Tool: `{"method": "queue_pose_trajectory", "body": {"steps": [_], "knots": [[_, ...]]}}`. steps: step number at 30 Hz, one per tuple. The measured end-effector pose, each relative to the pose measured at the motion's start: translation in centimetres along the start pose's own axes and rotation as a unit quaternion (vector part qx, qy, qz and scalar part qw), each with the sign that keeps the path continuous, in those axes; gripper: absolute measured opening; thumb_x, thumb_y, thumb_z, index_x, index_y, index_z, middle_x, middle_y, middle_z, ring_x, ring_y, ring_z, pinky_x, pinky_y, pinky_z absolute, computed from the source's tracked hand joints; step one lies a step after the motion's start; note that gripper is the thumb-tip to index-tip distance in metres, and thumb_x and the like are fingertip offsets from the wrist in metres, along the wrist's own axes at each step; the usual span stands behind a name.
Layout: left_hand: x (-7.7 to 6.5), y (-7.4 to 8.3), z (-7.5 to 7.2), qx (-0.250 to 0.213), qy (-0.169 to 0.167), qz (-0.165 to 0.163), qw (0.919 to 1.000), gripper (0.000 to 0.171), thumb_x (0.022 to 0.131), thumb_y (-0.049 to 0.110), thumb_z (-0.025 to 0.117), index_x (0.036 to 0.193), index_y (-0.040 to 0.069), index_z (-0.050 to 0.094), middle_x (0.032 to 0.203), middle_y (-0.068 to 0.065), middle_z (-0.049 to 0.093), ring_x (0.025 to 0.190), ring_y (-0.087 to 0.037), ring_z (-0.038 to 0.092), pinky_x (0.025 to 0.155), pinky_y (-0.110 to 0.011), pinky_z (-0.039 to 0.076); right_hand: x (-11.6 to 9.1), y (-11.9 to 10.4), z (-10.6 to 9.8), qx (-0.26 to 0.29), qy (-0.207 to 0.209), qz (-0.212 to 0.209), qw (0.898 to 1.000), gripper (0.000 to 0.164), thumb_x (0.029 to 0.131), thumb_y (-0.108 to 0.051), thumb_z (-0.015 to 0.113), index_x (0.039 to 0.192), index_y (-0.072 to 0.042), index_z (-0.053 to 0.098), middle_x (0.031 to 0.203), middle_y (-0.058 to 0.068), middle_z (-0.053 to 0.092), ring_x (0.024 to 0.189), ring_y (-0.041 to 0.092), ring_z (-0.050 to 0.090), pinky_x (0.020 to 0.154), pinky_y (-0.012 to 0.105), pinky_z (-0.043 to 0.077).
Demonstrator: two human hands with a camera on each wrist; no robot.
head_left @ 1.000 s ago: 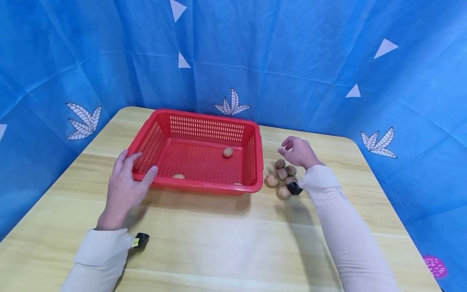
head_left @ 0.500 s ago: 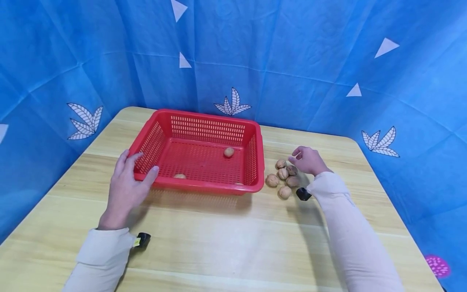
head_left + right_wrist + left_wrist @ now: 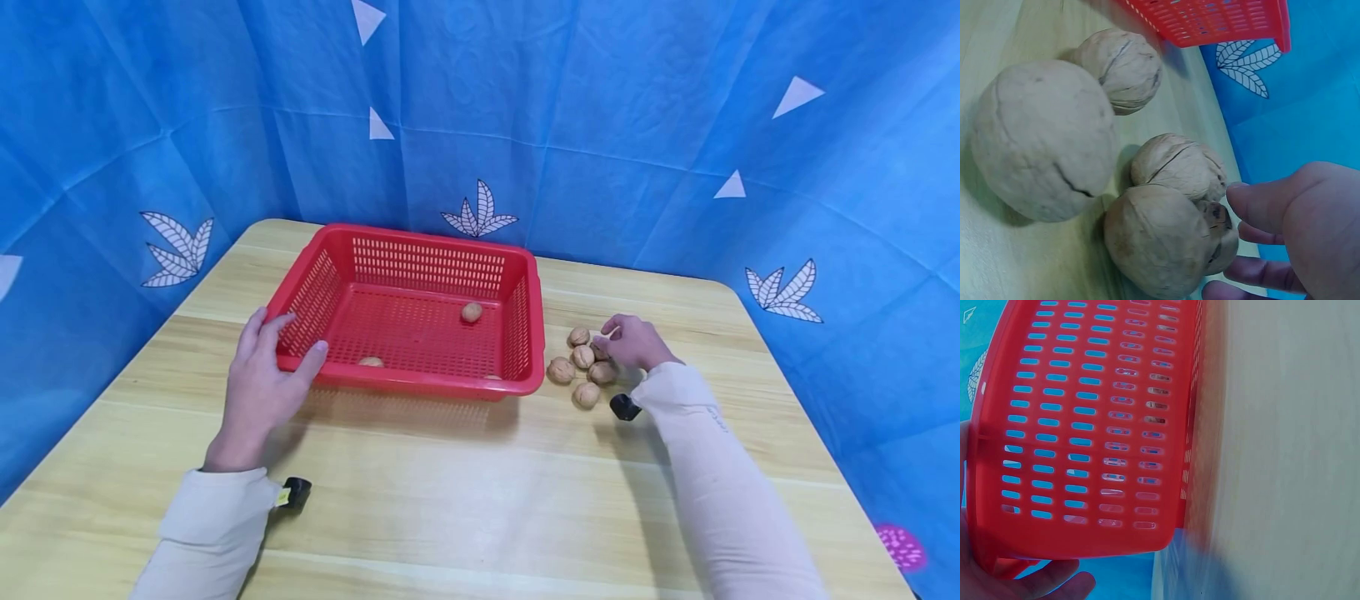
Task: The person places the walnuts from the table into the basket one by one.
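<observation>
My left hand (image 3: 258,392) grips the near left corner of a red plastic basket (image 3: 420,382), with its fingers about the rim in the left wrist view. Right of the basket, several walnuts lie in a loose cluster on the table. Over their far right side is my right hand (image 3: 637,342), thumb and fingers parted around the edge of a darker walnut (image 3: 1219,237). The right wrist view shows that nut partly behind a paler walnut (image 3: 1157,240), with a large walnut (image 3: 1044,140) nearer the camera. Inside the basket sits one walnut (image 3: 471,312); others show partly behind its front rim.
The wooden table (image 3: 450,517) extends in front of the basket. A blue patterned curtain (image 3: 615,125) hangs behind the table and along its sides. A small black wrist camera (image 3: 624,407) on the right sleeve hangs close beside the walnuts.
My right hand has moved right and down toward the near side, its fingertips reaching the darker walnut at the cluster's edge. The left hand and the basket have stayed in place.
</observation>
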State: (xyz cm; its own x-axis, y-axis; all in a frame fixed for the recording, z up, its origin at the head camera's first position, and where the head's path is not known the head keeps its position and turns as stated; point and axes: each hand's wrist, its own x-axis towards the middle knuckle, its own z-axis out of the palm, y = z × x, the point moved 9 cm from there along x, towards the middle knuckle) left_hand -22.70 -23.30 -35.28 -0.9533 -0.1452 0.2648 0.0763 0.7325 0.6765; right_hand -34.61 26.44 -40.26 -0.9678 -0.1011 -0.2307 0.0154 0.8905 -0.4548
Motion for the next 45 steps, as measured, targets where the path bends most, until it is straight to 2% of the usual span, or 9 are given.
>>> {"method": "queue_pose_trajectory", "body": {"steps": [9,17,25,33,45], "knots": [[0.1,0.1,0.0,-0.005,0.006,0.004,1.0,0.072,0.089,0.031,0.068,0.146,0.001,0.034,0.156,-0.021,0.015,0.133,-0.048,0.026,0.082,-0.069,0.046,0.2,0.2,0.7,-0.01,0.001,-0.007,1.0,0.032,0.096,-0.028,0.056,0.112,-0.001,0.06,0.109,0.022,0.063,0.098,0.033,0.059,0.079,0.042,0.05],[0.2,0.0,0.0,-0.003,0.006,0.003,1.0,0.072,0.09,0.032,0.067,0.146,0.001,0.034,0.156,-0.021,0.015,0.134,-0.048,0.025,0.083,-0.069,0.045,0.2,0.0,0.4,-0.006,0.01,-0.02,1.0,0.029,0.096,-0.025,0.056,0.111,0.0,0.06,0.105,0.02,0.064,0.095,0.033,0.059,0.079,0.042,0.049],[0.2,-0.2,0.1,-0.001,0.004,-0.001,1.0,0.073,0.09,0.033,0.067,0.147,0.002,0.033,0.157,-0.02,0.014,0.135,-0.048,0.024,0.083,-0.069,0.045,0.0,-0.7,-0.8,-0.006,0.036,-0.043,0.998,0.028,0.095,-0.022,0.057,0.109,0.001,0.061,0.097,0.019,0.066,0.089,0.033,0.06,0.074,0.043,0.05],[0.1,-0.2,0.1,0.001,0.001,-0.001,1.0,0.073,0.09,0.033,0.067,0.146,0.001,0.033,0.157,-0.022,0.013,0.135,-0.049,0.024,0.082,-0.07,0.045,0.1,-1.4,-2.0,-0.011,0.038,-0.046,0.998,0.025,0.095,-0.023,0.057,0.107,-0.001,0.062,0.096,0.016,0.067,0.087,0.031,0.062,0.075,0.043,0.051],[0.0,0.0,0.0,0.004,0.001,-0.003,1.0,0.073,0.089,0.031,0.067,0.146,0.001,0.033,0.156,-0.022,0.014,0.134,-0.049,0.024,0.082,-0.07,0.045,-0.5,-4.8,-4.7,-0.014,0.073,-0.086,0.994,0.024,0.096,-0.023,0.057,0.106,-0.002,0.063,0.094,0.014,0.068,0.088,0.031,0.061,0.078,0.045,0.049]]}}
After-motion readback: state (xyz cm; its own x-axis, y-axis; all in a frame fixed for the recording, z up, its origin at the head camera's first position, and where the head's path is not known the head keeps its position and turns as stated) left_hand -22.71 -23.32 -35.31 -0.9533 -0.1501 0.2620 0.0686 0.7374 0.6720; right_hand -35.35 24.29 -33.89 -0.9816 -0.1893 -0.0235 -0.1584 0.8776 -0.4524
